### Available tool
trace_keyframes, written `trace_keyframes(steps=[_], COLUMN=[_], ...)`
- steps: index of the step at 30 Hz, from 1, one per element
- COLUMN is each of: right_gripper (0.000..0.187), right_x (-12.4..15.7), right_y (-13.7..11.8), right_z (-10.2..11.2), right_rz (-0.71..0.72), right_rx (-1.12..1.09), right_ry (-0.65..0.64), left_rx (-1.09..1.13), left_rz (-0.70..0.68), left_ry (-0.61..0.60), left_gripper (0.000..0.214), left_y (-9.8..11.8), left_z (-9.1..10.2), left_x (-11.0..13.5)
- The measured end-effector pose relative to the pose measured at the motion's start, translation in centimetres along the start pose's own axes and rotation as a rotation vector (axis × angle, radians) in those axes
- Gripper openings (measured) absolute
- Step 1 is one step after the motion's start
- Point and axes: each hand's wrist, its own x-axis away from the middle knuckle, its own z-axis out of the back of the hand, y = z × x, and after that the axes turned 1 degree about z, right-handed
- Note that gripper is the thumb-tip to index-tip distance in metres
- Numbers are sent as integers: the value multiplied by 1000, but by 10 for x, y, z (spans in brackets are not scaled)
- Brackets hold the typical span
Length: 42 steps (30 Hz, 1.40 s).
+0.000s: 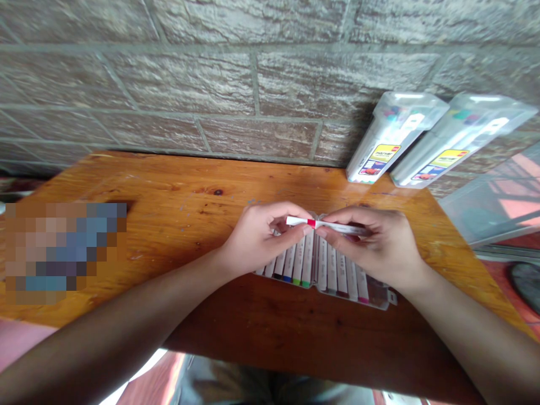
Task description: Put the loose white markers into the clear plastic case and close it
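Both my hands hold one white marker with a red band (311,223) crosswise above an open clear case. My left hand (258,236) pinches its left end, which looks like the cap. My right hand (375,244) is closed round the marker's barrel. Under the hands lies the clear plastic marker case (382,301), flat on the wooden table (177,191), with several white markers with coloured ends lined up in it.
Two closed clear marker boxes with yellow labels (390,138) (458,140) lean against the brick wall at the back right. A blurred patch (63,253) covers something on the table's left. A clear lid or tray (498,208) sits off the table's right edge.
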Motion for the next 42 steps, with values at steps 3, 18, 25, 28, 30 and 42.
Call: trace_keyframes(steps=[3,18,25,28,30,42], right_gripper=[9,22,17,15,14,16], right_x=[-2,-9,-9,-9,-8,-10], right_y=[0,-4,0,2,2,1], right_z=[-1,5,5,5,5,8], right_rz=[-49,-286,-314,-331,-340,-403], right_rx=[-60,-405,-528,-592,-637,-774], right_ry=[10,35,11,8,9,34], left_rx=[20,291,313,321,334,593], left_rz=[24,185,173,178,180,187], left_ry=[4,6,15,23,30,61], left_gripper=[23,25,24,27,28,19], left_y=[0,6,5,5,4,-9], left_z=[2,7,9,9,9,10], left_x=[-1,-9,-10,-10,-11,-12])
